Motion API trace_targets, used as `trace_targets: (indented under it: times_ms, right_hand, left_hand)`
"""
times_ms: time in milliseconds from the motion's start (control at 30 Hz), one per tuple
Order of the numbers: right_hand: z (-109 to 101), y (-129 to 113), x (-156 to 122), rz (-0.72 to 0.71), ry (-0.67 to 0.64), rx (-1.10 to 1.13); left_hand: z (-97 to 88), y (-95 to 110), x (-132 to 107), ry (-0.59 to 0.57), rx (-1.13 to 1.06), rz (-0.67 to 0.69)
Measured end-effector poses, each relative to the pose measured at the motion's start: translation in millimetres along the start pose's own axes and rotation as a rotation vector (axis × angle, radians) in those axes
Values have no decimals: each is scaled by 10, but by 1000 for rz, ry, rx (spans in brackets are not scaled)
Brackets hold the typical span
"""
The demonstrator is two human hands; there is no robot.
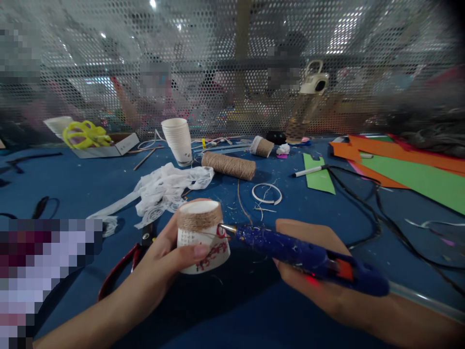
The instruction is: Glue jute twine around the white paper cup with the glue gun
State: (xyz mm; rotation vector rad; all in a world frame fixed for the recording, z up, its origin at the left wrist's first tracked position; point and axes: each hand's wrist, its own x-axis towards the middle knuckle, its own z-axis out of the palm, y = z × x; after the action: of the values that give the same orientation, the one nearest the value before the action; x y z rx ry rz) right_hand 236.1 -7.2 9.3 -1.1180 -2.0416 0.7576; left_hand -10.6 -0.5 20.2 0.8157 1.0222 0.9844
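My left hand [167, 259] is wrapped around a white paper cup [189, 245] printed with red blossoms and dark characters. Brown twine [199, 219] is wound in several rows around the cup's upper part, and a thin loose strand crosses below it. In my right hand [308, 230] is a blue hot glue gun [286, 248], with a clear glue stick [421, 300] coming out of its back. The metal nozzle points left and is at the cup's right side, near the lower edge of the twine; contact is hard to tell. Behind the cup lies a spool of twine [228, 166].
White lace [163, 186] and red-handled pliers [125, 266] lie left. A stack of paper cups [177, 138], yellow scissors [87, 134] in a box and a bottle [307, 106] stand along the mesh panel. Black cables [378, 213] and coloured paper [417, 174] lie right.
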Motion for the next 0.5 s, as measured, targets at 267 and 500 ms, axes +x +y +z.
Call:
trace_targets:
  times_ms: [267, 500]
  right_hand:
    - [3, 28, 3, 16, 29, 2]
    - [35, 35, 37, 31, 164, 89]
  left_hand:
    - [3, -14, 2, 11, 26, 3]
    - [51, -15, 7, 22, 3, -26]
